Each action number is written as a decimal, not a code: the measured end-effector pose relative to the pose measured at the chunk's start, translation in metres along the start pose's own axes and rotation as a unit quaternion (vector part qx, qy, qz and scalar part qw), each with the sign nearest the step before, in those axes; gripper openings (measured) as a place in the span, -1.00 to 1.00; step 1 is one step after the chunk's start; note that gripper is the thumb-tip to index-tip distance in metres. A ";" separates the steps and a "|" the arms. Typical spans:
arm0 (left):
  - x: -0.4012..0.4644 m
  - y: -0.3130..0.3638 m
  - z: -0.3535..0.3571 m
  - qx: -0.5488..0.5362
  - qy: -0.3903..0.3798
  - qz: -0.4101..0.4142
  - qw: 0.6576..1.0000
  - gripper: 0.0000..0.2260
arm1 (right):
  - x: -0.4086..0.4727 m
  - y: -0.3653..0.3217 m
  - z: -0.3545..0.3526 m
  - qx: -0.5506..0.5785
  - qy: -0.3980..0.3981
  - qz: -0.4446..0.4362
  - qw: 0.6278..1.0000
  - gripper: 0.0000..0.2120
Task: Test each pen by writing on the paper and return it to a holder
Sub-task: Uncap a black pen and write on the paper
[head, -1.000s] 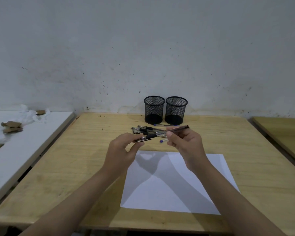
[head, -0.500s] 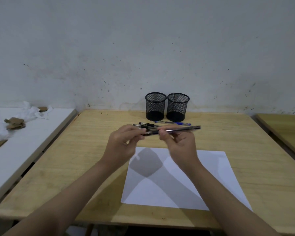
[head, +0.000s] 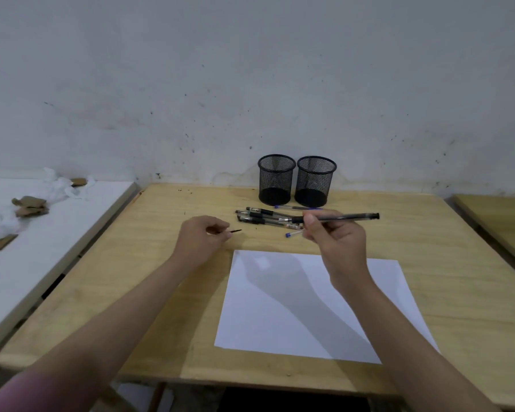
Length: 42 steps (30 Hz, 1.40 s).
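Pen (head: 339, 217): uncapped, pinched in right hand (head: 336, 242), above table beyond paper (head: 315, 304). Left hand (head: 201, 239) pinches cap (head: 231, 231). Step: pre-test. Next: lower tip onto paper, scribble.

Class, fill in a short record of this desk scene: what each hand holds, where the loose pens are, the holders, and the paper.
Right hand: grips a black pen, held level above the desk
Left hand: pinches a small black cap
Loose pens: lying on the desk before the holders
Holders: two black mesh cups, side by side, upright, no pens showing
Paper: white, no marks visible
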<state>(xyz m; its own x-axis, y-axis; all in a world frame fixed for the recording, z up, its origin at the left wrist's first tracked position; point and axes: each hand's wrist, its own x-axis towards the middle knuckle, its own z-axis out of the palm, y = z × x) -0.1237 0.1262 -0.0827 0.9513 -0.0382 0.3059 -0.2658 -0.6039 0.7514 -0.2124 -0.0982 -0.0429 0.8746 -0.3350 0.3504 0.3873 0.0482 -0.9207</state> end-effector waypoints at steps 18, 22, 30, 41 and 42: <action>-0.043 -0.006 -0.020 0.025 -0.158 0.161 0.974 -0.63 | 0.006 0.022 0.037 -0.078 -0.025 0.127 0.988 -0.82; -0.052 -0.015 -0.018 0.121 -0.190 0.213 0.951 -0.61 | 0.009 0.038 0.060 -0.110 -0.042 0.175 0.978 -0.75; -0.054 -0.019 -0.017 0.127 -0.156 0.214 0.956 -0.58 | 0.004 0.057 0.076 -0.140 -0.042 0.163 0.976 -0.72; -0.061 -0.015 -0.016 0.147 -0.120 0.182 0.965 -0.56 | 0.001 0.064 0.085 -0.146 -0.007 0.133 0.980 -0.78; -0.061 -0.015 -0.016 0.149 -0.119 0.183 0.964 -0.57 | 0.002 0.065 0.085 -0.146 -0.008 0.132 0.980 -0.79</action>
<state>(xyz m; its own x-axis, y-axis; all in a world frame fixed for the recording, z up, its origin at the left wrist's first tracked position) -0.1799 0.1505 -0.1035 0.8205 -0.4523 0.3497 -0.5678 -0.7160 0.4061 -0.1613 -0.0160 -0.0875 0.9383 -0.3329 0.0939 0.0492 -0.1401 -0.9889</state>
